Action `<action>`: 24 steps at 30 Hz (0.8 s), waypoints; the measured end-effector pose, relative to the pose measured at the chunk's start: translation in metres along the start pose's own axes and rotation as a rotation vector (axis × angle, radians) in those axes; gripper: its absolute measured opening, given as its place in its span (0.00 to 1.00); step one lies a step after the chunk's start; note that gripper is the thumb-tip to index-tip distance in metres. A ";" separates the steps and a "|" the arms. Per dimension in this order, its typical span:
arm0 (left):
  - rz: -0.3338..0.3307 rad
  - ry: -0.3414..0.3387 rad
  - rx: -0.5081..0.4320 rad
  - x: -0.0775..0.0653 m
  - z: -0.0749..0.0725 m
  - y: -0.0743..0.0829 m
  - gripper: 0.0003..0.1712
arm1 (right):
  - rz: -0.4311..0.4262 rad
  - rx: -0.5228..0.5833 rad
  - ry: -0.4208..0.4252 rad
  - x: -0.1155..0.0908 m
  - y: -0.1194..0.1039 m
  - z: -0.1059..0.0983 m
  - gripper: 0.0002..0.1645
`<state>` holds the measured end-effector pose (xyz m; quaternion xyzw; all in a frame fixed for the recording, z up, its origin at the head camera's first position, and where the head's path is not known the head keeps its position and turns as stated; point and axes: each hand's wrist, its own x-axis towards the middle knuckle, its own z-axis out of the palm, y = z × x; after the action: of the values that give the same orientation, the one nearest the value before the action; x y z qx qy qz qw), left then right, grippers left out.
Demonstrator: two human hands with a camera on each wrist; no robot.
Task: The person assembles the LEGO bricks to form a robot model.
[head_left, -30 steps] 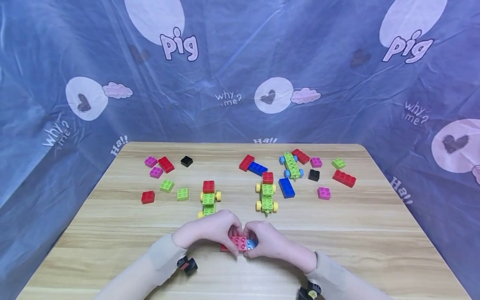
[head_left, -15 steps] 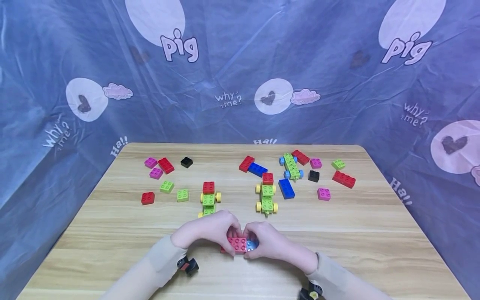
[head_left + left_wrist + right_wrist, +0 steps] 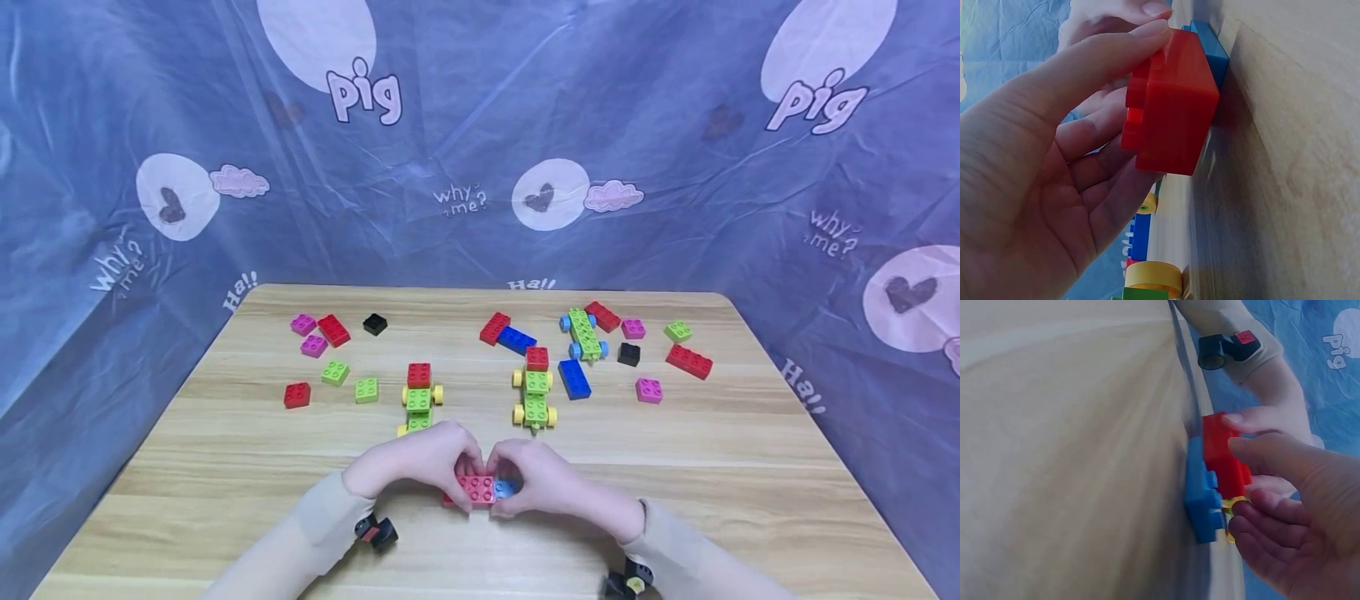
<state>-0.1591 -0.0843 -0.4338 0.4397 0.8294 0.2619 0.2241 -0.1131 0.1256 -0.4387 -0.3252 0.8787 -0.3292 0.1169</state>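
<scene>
Red plastic catches the eye first: a red brick [image 3: 476, 489] is near the front of the wooden table [image 3: 187, 467], between the two hands. The left hand [image 3: 431, 454] pinches it, with the thumb on the near side and the fingers bent on the far side. The right hand [image 3: 540, 479] also has its thumb and curled fingers closed round this brick, at its other end; some of the fingertips are hidden. Under the right end of the red brick is a blue brick [image 3: 504, 488], which lies low on the table and shows a few studs beside it. If the two bricks are fully pressed together, I cannot tell.

Just beyond the left hand stands a green car with yellow wheels [image 3: 418, 398], partly covered by that hand and carrying a red brick at its far end. To its right stands a similar yellow-wheeled car [image 3: 536, 404], and farther behind is a green base with blue wheels [image 3: 583, 333]. Loose red, blue, black, pink and green bricks lie around on both sides. Behind the table hangs a blue printed cloth [image 3: 465, 108].
</scene>
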 end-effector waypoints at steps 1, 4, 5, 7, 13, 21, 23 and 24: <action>-0.001 0.000 -0.001 0.000 0.000 0.000 0.21 | -0.011 -0.007 0.002 0.000 -0.001 -0.002 0.22; -0.006 -0.002 -0.002 0.001 0.000 0.000 0.21 | -0.042 -0.031 0.010 0.001 -0.003 -0.009 0.21; -0.007 -0.003 -0.002 0.001 0.000 0.000 0.21 | -0.050 -0.036 0.013 0.001 -0.003 -0.012 0.20; -0.010 -0.003 0.000 0.001 -0.001 0.001 0.21 | -0.058 -0.036 0.022 0.002 -0.005 -0.017 0.19; -0.018 -0.013 -0.003 0.001 -0.001 0.002 0.21 | -0.100 -0.033 0.079 0.005 -0.004 -0.040 0.16; -0.032 -0.028 0.000 0.000 -0.002 0.003 0.20 | -0.183 -0.099 0.219 0.017 -0.002 -0.076 0.13; -0.034 -0.026 0.006 0.000 -0.001 0.003 0.20 | -0.192 -0.120 0.242 0.022 0.000 -0.085 0.13; -0.034 -0.025 0.007 0.000 -0.001 0.003 0.20 | -0.194 -0.130 0.254 0.025 0.001 -0.089 0.13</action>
<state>-0.1586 -0.0830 -0.4312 0.4297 0.8347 0.2497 0.2373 -0.1700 0.1542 -0.3717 -0.3712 0.8704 -0.3198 -0.0486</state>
